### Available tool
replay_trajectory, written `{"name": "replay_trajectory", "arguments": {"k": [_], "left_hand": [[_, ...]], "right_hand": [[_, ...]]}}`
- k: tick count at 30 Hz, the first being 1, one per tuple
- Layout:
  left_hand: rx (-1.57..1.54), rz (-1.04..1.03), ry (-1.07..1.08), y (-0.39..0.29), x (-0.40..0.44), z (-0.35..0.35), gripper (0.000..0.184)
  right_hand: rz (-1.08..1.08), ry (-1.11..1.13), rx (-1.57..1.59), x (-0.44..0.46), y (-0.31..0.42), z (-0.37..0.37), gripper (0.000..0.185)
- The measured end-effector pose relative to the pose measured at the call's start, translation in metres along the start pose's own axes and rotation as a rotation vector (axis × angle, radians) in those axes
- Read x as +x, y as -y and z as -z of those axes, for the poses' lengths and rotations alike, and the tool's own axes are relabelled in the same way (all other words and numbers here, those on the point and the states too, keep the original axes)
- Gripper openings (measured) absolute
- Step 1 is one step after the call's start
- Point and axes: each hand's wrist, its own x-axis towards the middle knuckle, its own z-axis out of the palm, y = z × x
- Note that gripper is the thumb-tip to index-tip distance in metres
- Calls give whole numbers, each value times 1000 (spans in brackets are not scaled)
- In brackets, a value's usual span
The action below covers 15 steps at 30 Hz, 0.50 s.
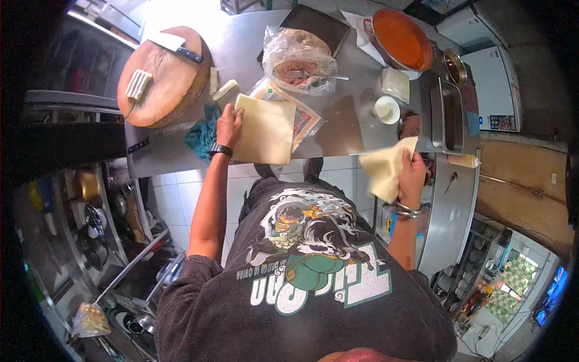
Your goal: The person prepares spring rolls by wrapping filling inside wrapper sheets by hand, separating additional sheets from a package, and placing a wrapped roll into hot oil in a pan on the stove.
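- My left hand (229, 128) is closed on the left edge of a pale square wrapper (265, 133); I can't tell how many sheets are in it.
- That square is near the front edge of the steel table (344, 117), partly covering a printed plastic packet (309, 122) in my view. I can't tell whether it rests there or is held just above.
- My right hand (412, 178) is gripping a second pale sheet (385, 168) by its right side. The sheet hangs limp, bent and slightly blurred, by the table's front edge, well apart from the first.
- Beside my left hand a blue-green cloth (202, 136) lies crumpled, with two white sticks (225, 90) just beyond it.
- To the left, a round wooden board (172, 90) carries a row of white strips (139, 84) and a knife (169, 43) with a dark handle.
- Past the printed packet, an open clear bag (289, 45) holds brown filling (295, 65) and a fork (330, 76).
- Beyond my right hand stand a white cup (386, 110), a wrapped pale block (395, 84) and a wide pot (369, 27) of orange-red sauce (401, 39).
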Motion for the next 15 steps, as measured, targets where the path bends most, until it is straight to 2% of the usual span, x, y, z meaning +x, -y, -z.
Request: {"name": "replay_trajectory", "arguments": {"k": [4, 6, 8, 9, 11, 14, 15], "left_hand": [[-172, 49, 26, -25, -8, 19, 30], [-234, 59, 39, -32, -10, 25, 30], [-437, 129, 101, -37, -16, 29, 26], [-433, 130, 98, -40, -19, 29, 26], [-637, 159, 45, -48, -23, 28, 23], [-720, 162, 20, -60, -30, 30, 22], [-764, 146, 19, -65, -31, 32, 22]], "right_hand": [[15, -148, 264, 10, 5, -45, 22], [-33, -210, 368, 16, -24, -67, 26], [-74, -264, 393, 12, -72, -89, 31], [-230, -288, 393, 14, -129, -98, 36], [-382, -300, 394, 8, -150, -111, 41], [-276, -121, 78, -20, -143, -132, 45], [-374, 160, 206, -24, -119, -136, 48]]}}
